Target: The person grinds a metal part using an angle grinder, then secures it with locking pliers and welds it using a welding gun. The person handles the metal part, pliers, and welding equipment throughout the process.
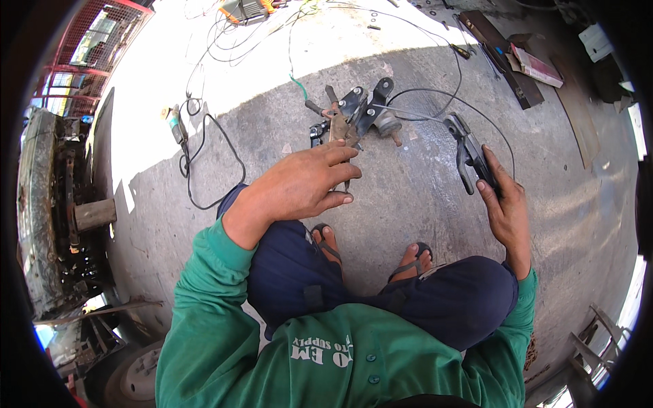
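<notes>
My right hand point(506, 211) is closed round the handle of a black welding electrode holder point(471, 155), raised off the floor. A thin grey welding rod point(416, 113) runs from its jaws leftward to the metal assembly. That assembly has black bracket plates point(382, 95), a round greyish mount point(388, 125) and a rusty brown piece point(338, 127). My left hand point(299, 178) is on its near side, fingers and thumb bent round a part mostly hidden beneath them. Dark-handled clamp arms point(314, 107) stick out on the far left, near a green wire point(298, 86).
On the left lies an angle grinder point(175, 125) with its black cord point(235, 153). An orange-and-black machine point(246, 10) sits in sunlight at the far side, cables trailing. A dark metal channel point(500, 58) and a red-and-white box point(536, 66) lie far right. My sandalled feet point(410, 262) are close below.
</notes>
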Action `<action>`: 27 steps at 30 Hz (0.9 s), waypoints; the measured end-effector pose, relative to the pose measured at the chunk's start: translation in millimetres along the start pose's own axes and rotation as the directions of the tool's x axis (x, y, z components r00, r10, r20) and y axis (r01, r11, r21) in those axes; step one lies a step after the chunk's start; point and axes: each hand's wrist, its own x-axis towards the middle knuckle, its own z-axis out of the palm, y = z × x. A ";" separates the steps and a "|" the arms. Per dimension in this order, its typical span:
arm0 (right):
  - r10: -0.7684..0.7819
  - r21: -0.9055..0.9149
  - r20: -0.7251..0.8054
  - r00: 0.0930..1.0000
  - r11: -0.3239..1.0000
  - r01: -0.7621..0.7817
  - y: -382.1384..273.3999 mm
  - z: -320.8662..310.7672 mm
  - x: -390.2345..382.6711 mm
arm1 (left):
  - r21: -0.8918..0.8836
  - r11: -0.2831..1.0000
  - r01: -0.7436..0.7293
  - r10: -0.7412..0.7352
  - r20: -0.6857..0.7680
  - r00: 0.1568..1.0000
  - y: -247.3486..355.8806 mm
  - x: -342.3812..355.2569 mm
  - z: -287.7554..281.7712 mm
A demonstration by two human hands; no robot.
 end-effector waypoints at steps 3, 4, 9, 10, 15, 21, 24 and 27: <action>-0.043 -0.023 -0.013 0.999 0.999 0.042 0.2 8.2 7.3 | 0.043 0.998 -0.042 0.042 0.013 0.999 -2.0 0.1 3.6; -0.062 -0.029 -0.018 0.998 0.998 0.061 1.2 9.9 9.0 | 0.043 0.998 -0.043 0.042 0.016 0.999 -2.5 0.5 4.5; -0.138 -0.072 -0.034 0.990 0.988 0.135 6.8 18.5 17.8 | 0.043 0.998 -0.043 0.041 0.031 0.999 -3.0 1.0 3.7; -0.104 -0.062 -0.009 0.994 0.993 0.104 5.3 20.8 20.6 | 0.046 0.998 -0.046 0.045 0.033 0.998 -3.3 1.0 3.4; -0.110 -0.052 -0.002 0.994 0.993 0.110 4.8 28.7 25.5 | 0.033 0.998 -0.051 0.049 0.048 0.998 -4.9 2.1 2.8; -0.096 -0.075 -0.014 0.995 0.993 0.094 -1.6 22.8 20.7 | 0.039 0.998 -0.051 0.049 0.055 0.997 -5.2 1.5 1.6; -0.136 -0.102 -0.056 0.989 0.986 0.130 -1.2 22.4 20.2 | 0.074 0.994 -0.075 0.072 0.045 0.996 -4.8 2.7 0.6; -0.108 -0.153 0.017 0.994 0.982 0.109 -2.7 28.0 24.9 | 0.020 0.998 -0.054 0.052 0.075 0.996 -5.4 2.8 -1.2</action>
